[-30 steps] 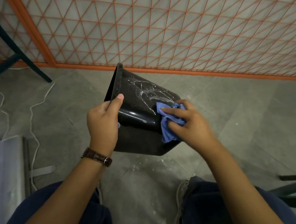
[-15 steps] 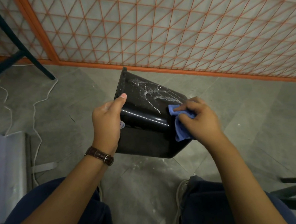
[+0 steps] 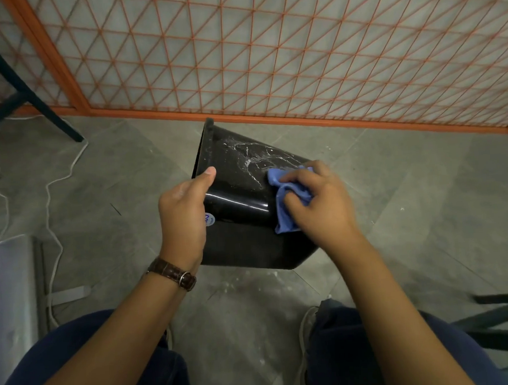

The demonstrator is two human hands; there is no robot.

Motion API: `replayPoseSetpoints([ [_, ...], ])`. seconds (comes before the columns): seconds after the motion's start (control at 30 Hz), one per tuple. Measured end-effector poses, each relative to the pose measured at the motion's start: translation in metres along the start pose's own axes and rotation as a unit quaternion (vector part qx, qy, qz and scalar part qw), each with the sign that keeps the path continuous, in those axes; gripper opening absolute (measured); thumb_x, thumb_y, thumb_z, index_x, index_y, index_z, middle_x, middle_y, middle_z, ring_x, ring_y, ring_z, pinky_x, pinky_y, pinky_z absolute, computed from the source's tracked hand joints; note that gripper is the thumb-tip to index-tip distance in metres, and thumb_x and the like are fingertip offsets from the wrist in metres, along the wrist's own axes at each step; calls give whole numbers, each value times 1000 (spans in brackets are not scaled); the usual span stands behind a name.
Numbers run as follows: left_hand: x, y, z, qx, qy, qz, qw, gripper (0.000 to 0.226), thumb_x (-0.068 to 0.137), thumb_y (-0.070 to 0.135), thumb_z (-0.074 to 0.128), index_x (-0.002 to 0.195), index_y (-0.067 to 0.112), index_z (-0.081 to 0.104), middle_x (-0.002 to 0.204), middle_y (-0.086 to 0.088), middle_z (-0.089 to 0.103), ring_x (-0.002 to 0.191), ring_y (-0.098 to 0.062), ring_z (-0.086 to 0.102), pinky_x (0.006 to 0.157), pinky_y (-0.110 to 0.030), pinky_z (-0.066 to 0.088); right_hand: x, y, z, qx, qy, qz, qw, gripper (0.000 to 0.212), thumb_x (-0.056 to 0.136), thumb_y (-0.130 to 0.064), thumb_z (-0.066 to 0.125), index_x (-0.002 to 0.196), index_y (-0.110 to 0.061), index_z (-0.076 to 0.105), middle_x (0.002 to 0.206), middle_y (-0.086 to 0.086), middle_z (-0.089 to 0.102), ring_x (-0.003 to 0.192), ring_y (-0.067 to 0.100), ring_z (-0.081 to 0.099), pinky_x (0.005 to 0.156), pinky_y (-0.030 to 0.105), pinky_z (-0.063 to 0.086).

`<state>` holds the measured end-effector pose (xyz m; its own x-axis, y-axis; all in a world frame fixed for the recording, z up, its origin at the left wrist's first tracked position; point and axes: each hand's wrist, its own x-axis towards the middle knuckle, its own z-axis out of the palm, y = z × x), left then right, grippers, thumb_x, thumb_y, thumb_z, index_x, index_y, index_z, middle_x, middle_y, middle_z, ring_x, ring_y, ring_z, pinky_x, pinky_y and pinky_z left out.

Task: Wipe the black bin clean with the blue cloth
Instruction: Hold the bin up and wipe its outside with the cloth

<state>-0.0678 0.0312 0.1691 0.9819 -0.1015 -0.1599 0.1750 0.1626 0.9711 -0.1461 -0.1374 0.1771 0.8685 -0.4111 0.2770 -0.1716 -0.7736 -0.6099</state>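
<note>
Bin (image 3: pixel 238 193): one, black, tipped on its side over the grey floor (image 3: pixel 409 202) between my knees. Its mouth faces away, so I can't see inside, and I can't tell whether its lower corner touches the floor. White streaks mark its upper face.

The left hand (image 3: pixel 183 216) grips the left wall. Only the thumb shows on top, the fingers are hidden behind, and the palm covers half of a round sticker (image 3: pixel 209 219). The right hand (image 3: pixel 324 209) is curled round the one blue cloth (image 3: pixel 282 217), pressing it to the bin's right edge.

One watch (image 3: pixel 174 273) sits on the left wrist.

The bin's rim is near the orange mesh panel (image 3: pixel 298 57). There is open floor on either side. A white cable (image 3: pixel 52 185) trails at left.
</note>
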Motion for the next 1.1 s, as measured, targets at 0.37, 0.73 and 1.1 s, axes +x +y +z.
replayPoseSetpoints([
  [0.37,-4,1,4,-16,-5,-21,1000,41,74,37,69,81,-3,63,82,-12,53,73,-27,50,68,-38,42,2,-3,1,7,-8,11,1000,25,73,-30,51,89,-30,71,94,-8,55,92,15,55,76,29,46],
  [0.73,0,-1,0,-31,-1,-30,999,41,64,47,70,86,14,59,87,-8,51,76,-25,48,69,-39,42,-1,-11,3,25,21,23,999,18,71,-26,55,80,-23,71,89,-6,58,88,17,56,66,23,42],
  [1.1,1,-2,2,-47,37,-36,998,19,80,28,67,75,12,60,77,-9,54,71,-18,55,67,-26,47,-16,-36,26,-13,-69,-178,982,23,73,-26,58,92,-25,71,111,-4,60,87,20,46,73,29,39],
])
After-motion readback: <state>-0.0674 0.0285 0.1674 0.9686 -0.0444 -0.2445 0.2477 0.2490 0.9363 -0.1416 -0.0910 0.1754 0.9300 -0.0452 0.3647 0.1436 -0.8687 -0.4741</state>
